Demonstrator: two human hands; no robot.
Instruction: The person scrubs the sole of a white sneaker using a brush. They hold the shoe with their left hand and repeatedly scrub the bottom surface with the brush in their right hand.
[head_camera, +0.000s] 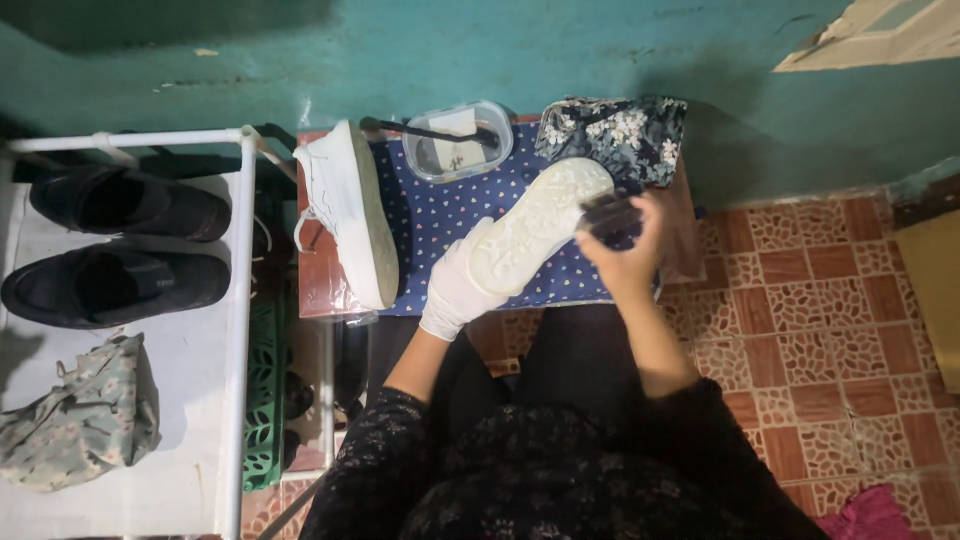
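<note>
My left hand (455, 290), in a white glove, grips a white sneaker (540, 225) turned sole up over a small table. My right hand (625, 250) is bare and holds a dark brush (608, 213) against the toe end of the sole. The second white sneaker (350, 210) lies on its side at the table's left edge. A clear plastic tub (458, 140) with a dark-handled tool across it stands at the back of the table.
A blue dotted cloth (440, 215) covers the wooden table. A floral fabric bundle (615, 135) lies at its back right. To the left, a white rack (235, 300) holds two black shoes (115, 245) and a floral bag (80, 415). Patterned red tiles (820, 300) lie to the right.
</note>
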